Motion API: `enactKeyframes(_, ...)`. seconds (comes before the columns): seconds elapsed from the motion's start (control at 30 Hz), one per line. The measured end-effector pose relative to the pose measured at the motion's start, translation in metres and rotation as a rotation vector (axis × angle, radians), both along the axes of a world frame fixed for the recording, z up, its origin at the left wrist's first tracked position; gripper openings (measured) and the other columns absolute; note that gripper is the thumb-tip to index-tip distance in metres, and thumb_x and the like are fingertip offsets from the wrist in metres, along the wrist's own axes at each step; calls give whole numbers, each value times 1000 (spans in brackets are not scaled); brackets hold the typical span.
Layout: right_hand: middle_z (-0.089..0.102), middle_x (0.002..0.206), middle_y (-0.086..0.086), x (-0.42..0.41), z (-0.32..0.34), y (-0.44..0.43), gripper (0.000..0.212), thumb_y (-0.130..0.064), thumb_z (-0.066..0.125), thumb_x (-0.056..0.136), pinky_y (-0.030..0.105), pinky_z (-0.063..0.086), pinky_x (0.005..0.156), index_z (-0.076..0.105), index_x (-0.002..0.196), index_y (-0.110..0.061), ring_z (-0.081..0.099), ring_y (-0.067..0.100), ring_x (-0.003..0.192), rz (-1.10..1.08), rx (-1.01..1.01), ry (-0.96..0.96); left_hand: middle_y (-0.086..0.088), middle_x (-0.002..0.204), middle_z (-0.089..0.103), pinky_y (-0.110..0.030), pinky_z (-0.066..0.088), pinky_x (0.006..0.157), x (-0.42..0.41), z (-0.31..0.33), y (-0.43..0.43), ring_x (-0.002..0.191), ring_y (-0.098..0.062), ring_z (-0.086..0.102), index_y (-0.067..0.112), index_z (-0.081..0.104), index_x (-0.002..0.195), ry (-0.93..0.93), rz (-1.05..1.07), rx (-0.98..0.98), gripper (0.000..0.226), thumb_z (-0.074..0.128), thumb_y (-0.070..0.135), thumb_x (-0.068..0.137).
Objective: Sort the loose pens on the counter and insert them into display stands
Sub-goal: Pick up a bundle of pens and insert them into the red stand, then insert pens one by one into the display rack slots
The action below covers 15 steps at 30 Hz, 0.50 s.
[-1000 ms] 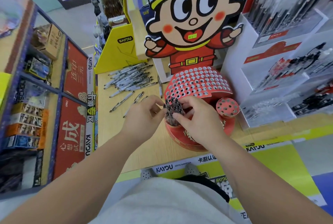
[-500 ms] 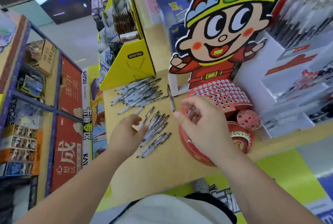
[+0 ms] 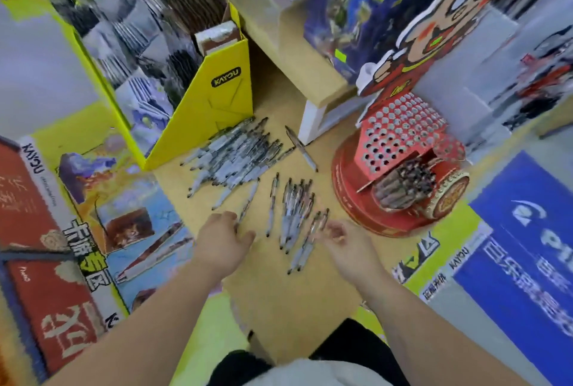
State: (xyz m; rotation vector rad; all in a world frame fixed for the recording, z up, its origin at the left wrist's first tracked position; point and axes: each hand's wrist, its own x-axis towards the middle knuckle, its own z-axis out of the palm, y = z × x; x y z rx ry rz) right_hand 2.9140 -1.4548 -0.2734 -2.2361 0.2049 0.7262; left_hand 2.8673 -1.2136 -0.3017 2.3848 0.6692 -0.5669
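Observation:
Several loose pens lie in a small spread on the wooden counter in front of me. A bigger heap of pens lies further back by a yellow box. My left hand hovers palm down at the small spread's left edge, fingers relaxed, holding nothing. My right hand sits at the spread's right edge, its fingers loosely curled near two pens; the blur hides whether it touches them. The red round display stand with a holed top stands to the right, a bundle of pens in its front.
A yellow KAYOU cardboard box of card packs stands behind the big heap. One single pen lies apart near a white shelf leg. A cartoon cut-out rises behind the stand. The counter's front edge is near my body.
Both hands left the stand and came down left to the small spread of pens. The view swung down and left; the bundle of pens stays in the stand.

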Motion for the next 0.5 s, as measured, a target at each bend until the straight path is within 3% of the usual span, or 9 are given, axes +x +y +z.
enactKeyframes(0.1, 59, 124, 1, -16, -17, 1, 57, -50, 65, 92, 36, 48, 91, 57, 136, -14, 58, 21, 110, -172, -15, 102, -4, 91, 39, -34, 34, 65, 5, -7, -2, 75, -25, 44, 12, 47, 85, -5, -37, 2, 35, 62, 43, 93)
enactKeyframes(0.23, 60, 121, -1, -23, -33, 14, 57, -45, 63, 94, 42, 50, 98, 53, 140, -13, 60, 23, 109, -328, 38, 131, -3, 95, 41, -33, 37, 70, 21, -17, -13, 77, -23, 48, 15, 49, 90, -42, -70, -12, 33, 61, 45, 94)
enactKeyframes(0.3, 63, 115, 4, -22, -36, 24, 40, -38, 62, 95, 47, 51, 96, 62, 126, -12, 61, 28, 105, -379, 57, 109, -4, 100, 44, -32, 40, 74, 32, -22, -21, 86, -24, 52, 14, 53, 96, -77, -85, -10, 35, 61, 48, 93)
enactKeyframes(0.37, 66, 100, 8, -18, -40, 33, 12, -29, 63, 94, 55, 52, 92, 67, 93, -19, 63, 33, 97, -424, 99, 59, -8, 112, 48, -36, 47, 80, 41, -25, -30, 97, -28, 55, 10, 57, 111, -128, -97, -2, 46, 60, 52, 92)
enactKeyframes(0.4, 67, 94, 6, -16, -42, 36, 12, -26, 63, 93, 56, 53, 90, 64, 81, -23, 65, 33, 95, -453, 129, 40, -10, 120, 49, -39, 50, 87, 45, -27, -35, 105, -30, 55, 8, 55, 123, -140, -100, 1, 57, 61, 54, 91)
enactKeyframes(0.43, 67, 91, 4, -13, -44, 38, 17, -22, 63, 93, 57, 54, 90, 62, 77, -26, 66, 32, 94, -481, 161, 37, -12, 129, 47, -41, 50, 94, 50, -28, -39, 114, -31, 54, 5, 50, 134, -148, -102, 7, 69, 63, 57, 89)
enactKeyframes(0.5, 67, 94, 1, -10, -44, 43, 15, -14, 58, 96, 56, 54, 93, 67, 89, -24, 67, 33, 98, -525, 230, 48, -14, 137, 44, -43, 49, 100, 58, -29, -47, 123, -31, 49, 3, 40, 144, -143, -111, 24, 88, 69, 60, 84)
